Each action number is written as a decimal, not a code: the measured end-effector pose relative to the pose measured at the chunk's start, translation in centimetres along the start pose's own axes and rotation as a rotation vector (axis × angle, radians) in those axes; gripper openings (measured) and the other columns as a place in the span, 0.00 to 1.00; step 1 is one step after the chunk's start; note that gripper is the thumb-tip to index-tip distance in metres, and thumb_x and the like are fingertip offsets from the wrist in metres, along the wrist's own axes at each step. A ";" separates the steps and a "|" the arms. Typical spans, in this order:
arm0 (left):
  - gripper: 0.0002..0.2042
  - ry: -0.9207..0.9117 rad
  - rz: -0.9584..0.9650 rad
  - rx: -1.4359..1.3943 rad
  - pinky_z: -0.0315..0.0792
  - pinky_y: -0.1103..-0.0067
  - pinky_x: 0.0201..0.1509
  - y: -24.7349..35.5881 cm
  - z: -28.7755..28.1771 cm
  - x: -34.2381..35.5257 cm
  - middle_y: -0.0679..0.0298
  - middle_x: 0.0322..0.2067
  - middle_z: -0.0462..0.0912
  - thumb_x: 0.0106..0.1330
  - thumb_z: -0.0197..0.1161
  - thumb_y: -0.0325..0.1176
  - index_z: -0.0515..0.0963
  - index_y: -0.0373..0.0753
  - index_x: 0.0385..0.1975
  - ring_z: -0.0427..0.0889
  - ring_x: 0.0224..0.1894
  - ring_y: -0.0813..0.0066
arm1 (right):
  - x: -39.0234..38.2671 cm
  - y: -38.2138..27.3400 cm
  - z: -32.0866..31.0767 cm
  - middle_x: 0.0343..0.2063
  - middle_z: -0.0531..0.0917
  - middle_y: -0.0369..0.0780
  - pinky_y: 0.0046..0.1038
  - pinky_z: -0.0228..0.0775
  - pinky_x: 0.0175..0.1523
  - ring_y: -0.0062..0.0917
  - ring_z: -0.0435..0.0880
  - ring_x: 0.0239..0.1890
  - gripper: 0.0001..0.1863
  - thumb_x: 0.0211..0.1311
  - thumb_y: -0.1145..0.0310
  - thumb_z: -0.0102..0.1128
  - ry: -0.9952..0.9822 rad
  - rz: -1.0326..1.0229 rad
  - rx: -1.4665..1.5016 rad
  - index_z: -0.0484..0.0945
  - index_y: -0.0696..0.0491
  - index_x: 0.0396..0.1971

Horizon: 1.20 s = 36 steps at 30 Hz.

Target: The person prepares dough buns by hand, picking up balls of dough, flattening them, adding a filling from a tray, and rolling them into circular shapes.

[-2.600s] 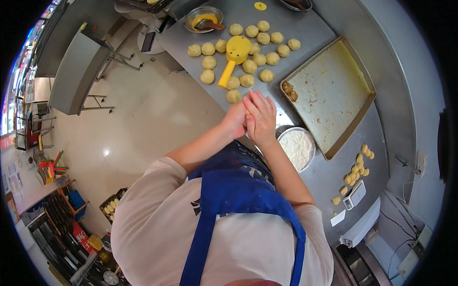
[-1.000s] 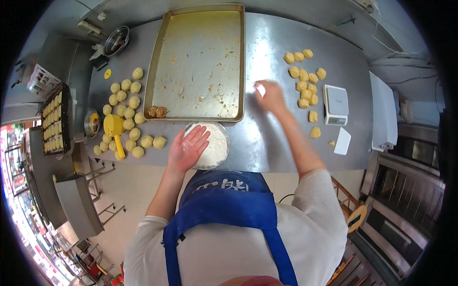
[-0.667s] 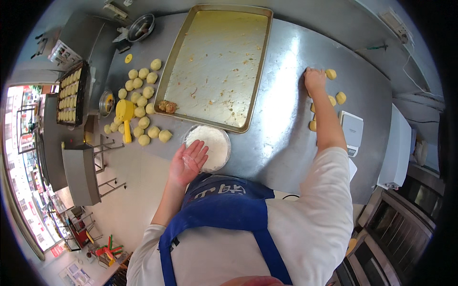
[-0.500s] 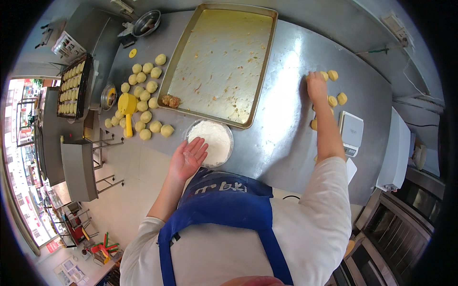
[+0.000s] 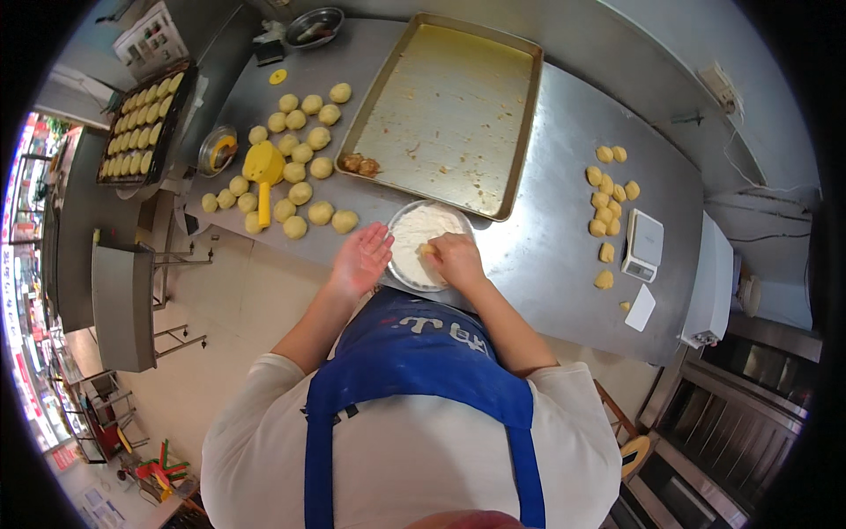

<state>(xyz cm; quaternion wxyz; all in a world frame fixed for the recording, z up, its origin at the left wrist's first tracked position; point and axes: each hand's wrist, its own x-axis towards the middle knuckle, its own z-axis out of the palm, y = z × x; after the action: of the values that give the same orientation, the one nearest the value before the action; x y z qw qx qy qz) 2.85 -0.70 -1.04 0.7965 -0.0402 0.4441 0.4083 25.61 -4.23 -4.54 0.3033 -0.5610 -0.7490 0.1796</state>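
Dough piece [image 5: 427, 250] juts leftward from the right grip [image 5: 457, 259].

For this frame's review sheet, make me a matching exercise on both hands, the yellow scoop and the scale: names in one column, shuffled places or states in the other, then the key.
Things:
1. Right hand
2. Yellow scoop
3. Left hand
4. Scale

Places or states:
A. Among the round dough balls
B. Next to the white scraper
C. Pinching a piece of dough over the flour
D. Open, palm up, holding nothing

Pairs: 1-C, 2-A, 3-D, 4-B
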 end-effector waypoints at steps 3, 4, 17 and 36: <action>0.17 -0.031 0.057 0.003 0.70 0.70 0.54 -1.2 -1.5 0.9 0.64 0.50 0.77 0.68 0.55 0.41 0.71 0.42 0.52 0.76 0.52 0.66 | 1.4 -5.5 -1.5 0.26 0.82 0.40 0.34 0.70 0.42 0.34 0.81 0.31 0.11 0.47 0.65 0.69 0.107 0.166 0.281 0.81 0.53 0.29; 0.18 -0.121 -0.019 -0.038 0.71 0.70 0.54 -1.5 -0.2 0.2 0.63 0.51 0.77 0.69 0.54 0.42 0.70 0.42 0.54 0.76 0.52 0.66 | 1.9 -7.2 -1.6 0.27 0.82 0.40 0.33 0.70 0.42 0.34 0.81 0.31 0.11 0.47 0.65 0.70 0.150 0.227 0.407 0.81 0.53 0.29; 0.40 -0.509 0.213 0.231 0.63 0.75 0.63 -1.1 8.1 -7.9 0.65 0.59 0.69 0.64 0.31 0.71 0.63 0.44 0.62 0.66 0.62 0.73 | 6.5 -15.8 -3.3 0.61 0.65 0.52 0.50 0.46 0.66 0.48 0.62 0.62 0.39 0.64 0.40 0.35 0.346 -0.373 0.317 0.63 0.61 0.60; 0.29 -0.441 0.000 0.000 0.69 0.78 0.54 1.6 5.2 -7.2 0.73 0.49 0.73 0.67 0.36 0.68 0.67 0.53 0.53 0.73 0.52 0.79 | 11.7 -13.8 -1.2 0.35 0.79 0.38 0.20 0.63 0.38 0.19 0.74 0.35 0.39 0.66 0.35 0.27 -0.443 0.242 1.023 0.75 0.55 0.48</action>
<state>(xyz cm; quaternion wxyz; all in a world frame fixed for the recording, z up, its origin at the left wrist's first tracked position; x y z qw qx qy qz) 3.33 -1.88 7.93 0.8743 0.0503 0.2594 0.4073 14.07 2.54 7.73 0.3494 -0.3736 -0.5430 0.6660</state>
